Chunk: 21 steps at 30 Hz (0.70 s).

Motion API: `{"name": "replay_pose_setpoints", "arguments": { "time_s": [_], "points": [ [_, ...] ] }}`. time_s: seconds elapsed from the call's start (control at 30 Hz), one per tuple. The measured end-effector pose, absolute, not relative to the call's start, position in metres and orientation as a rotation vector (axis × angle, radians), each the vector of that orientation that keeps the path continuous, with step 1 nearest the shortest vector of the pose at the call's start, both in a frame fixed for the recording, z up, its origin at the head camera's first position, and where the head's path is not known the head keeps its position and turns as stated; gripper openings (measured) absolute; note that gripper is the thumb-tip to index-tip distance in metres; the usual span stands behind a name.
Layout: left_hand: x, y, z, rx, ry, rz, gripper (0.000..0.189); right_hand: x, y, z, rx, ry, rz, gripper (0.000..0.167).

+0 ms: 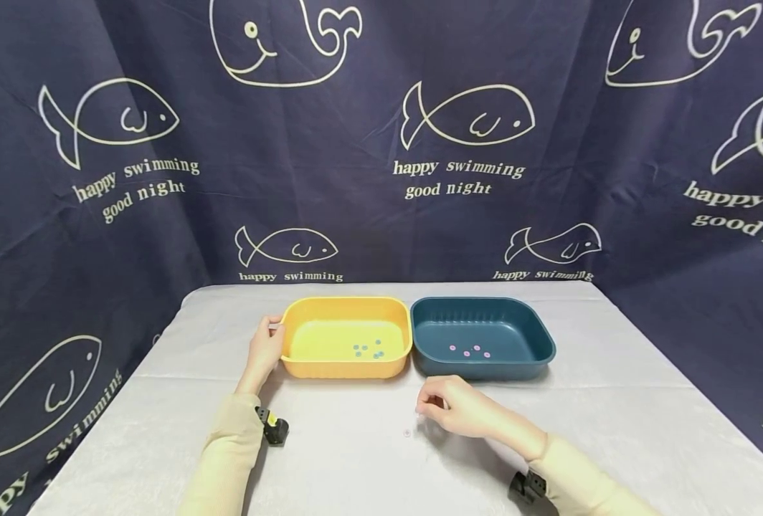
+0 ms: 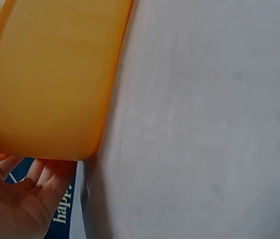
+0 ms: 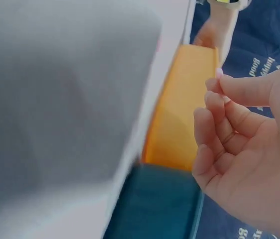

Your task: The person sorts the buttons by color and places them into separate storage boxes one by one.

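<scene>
My left hand (image 1: 267, 351) holds the left end of the yellow tray (image 1: 346, 369), its thumb close to the rim. In the left wrist view the fingers (image 2: 45, 179) reach up to the tray's end wall, which hides the fingertips. Over the table just in front of the teal tray (image 1: 485, 370) is my right hand (image 1: 455, 407), fingers curled in, thumb and index tips together. A pale pink bit shows at those tips; I cannot tell whether it is a bead or a nail. A small pink bead (image 1: 407, 433) lies on the table just beyond the fingertips.
Several small blue beads (image 1: 365, 347) lie in the yellow tray, and several pink beads (image 1: 467, 353) in the teal one. The trays stand side by side on the pale tablecloth (image 1: 336, 451). Behind the table hangs a dark blue fish-print curtain (image 1: 368, 143).
</scene>
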<state>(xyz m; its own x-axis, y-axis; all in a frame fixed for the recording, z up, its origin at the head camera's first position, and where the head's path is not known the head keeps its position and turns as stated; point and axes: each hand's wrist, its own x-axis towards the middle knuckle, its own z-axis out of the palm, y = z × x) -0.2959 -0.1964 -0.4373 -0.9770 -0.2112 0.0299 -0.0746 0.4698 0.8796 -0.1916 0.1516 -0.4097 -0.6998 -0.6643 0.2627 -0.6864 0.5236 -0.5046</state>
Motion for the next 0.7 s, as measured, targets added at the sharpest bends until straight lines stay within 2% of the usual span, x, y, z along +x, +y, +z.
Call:
{"name": "replay_pose_setpoints", "arguments": {
  "time_s": [0.7],
  "points": [
    [-0.297, -0.197, -0.436, 0.238, -2.592, -1.545, 0.035, -0.217, 0.163, -0.388, 0.982, -2.706, 0.967, 0.012]
  ]
}}
